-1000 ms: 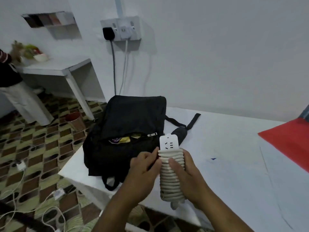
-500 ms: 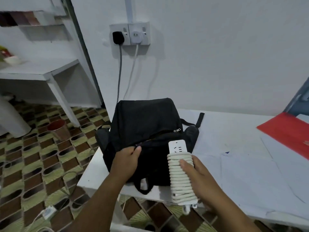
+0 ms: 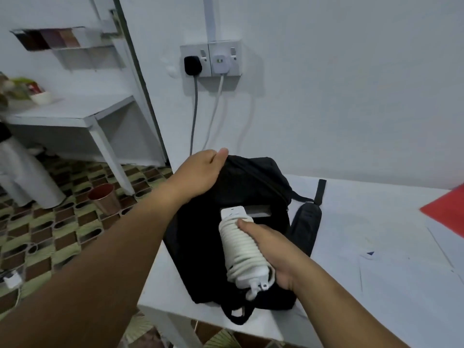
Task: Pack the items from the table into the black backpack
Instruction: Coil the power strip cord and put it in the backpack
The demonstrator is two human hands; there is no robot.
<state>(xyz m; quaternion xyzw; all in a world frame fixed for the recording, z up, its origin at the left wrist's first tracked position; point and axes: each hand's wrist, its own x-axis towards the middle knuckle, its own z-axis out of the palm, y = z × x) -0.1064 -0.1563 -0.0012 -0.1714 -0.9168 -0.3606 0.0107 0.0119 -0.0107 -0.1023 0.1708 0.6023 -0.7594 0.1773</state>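
The left hand (image 3: 200, 172) moved up to grip the backpack (image 3: 251, 187) top, while the right hand (image 3: 271, 249) holds the power strip (image 3: 238, 247), long axis toward the opening at 12 o'clock

Support surface: white rectangular table (image 3: 376, 237), near left corner toward camera, far edge against the white wall. Lying directly on it: black fabric backpack (image 3: 200, 247) at the left end, base loop overhanging the near edge; its black padded shoulder strap (image 3: 307, 222) trails onto the tabletop just right of the bag. Flat red sheet (image 3: 447, 209) at the right edge, well apart. Small dark blue triangular mark (image 3: 370, 253) on the surface between them.
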